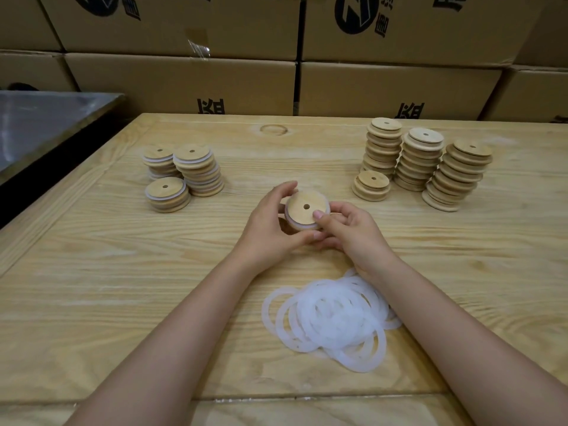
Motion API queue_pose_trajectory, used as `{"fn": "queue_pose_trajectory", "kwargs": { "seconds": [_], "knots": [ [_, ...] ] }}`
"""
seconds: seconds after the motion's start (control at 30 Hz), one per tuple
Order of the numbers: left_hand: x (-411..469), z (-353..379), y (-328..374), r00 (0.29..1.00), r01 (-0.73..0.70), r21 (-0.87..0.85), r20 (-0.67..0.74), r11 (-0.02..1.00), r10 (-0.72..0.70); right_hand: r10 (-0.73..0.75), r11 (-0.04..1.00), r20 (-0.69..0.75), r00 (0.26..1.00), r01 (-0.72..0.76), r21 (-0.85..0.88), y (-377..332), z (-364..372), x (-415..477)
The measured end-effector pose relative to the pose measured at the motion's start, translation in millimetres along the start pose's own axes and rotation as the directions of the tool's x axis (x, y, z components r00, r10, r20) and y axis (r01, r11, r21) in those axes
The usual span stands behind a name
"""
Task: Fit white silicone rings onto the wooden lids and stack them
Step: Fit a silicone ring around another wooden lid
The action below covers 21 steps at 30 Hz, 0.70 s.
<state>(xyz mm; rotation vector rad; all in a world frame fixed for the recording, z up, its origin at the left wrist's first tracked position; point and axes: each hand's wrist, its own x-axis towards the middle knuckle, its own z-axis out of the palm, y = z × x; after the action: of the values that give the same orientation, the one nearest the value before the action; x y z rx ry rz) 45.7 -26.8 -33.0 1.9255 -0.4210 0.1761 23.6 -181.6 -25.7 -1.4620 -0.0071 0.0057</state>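
Observation:
A round wooden lid [302, 207] with a small centre hole is held above the middle of the table, a white silicone ring [299, 225] showing around its lower edge. My left hand [270, 229] grips the lid from the left, fingers curled over its far rim. My right hand [350, 230] pinches it from the right, thumb pressed on its top face. A loose pile of white silicone rings [332, 321] lies on the table in front of me. Three short stacks of ringed lids [184, 176] stand at the left. Several taller stacks of plain lids [424, 164] stand at the right.
The work surface is a light wooden table [123, 272]. A wall of cardboard boxes [276, 72] runs along its far edge. A grey metal-topped surface [46, 118] adjoins the table at the far left.

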Motion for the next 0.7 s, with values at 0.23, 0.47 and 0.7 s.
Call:
{"fn": "queue_pose_trajectory", "kwargs": {
  "seconds": [0.23, 0.47, 0.7],
  "knots": [
    [3.5, -11.5, -5.9, 0.97, -0.088, 0.234, -0.201, 0.968, 0.137, 0.017, 1.0, 0.053, 0.998, -0.016, -0.011, 0.4, -1.1, 2.0],
    [7.6, -79.4, -20.2, 0.786, 0.149, 0.343, -0.61, 0.927, 0.1, -0.006, 0.999, 0.034, 0.999, 0.007, -0.051, 3.0, -1.0, 1.0],
    [-1.8, -123.2, -39.9, 0.551, 0.241, 0.258, -0.83, 0.936, 0.087, -0.024, 0.997, 0.045, 0.999, 0.027, -0.066, 4.2, -1.4, 0.4]
  ]
}}
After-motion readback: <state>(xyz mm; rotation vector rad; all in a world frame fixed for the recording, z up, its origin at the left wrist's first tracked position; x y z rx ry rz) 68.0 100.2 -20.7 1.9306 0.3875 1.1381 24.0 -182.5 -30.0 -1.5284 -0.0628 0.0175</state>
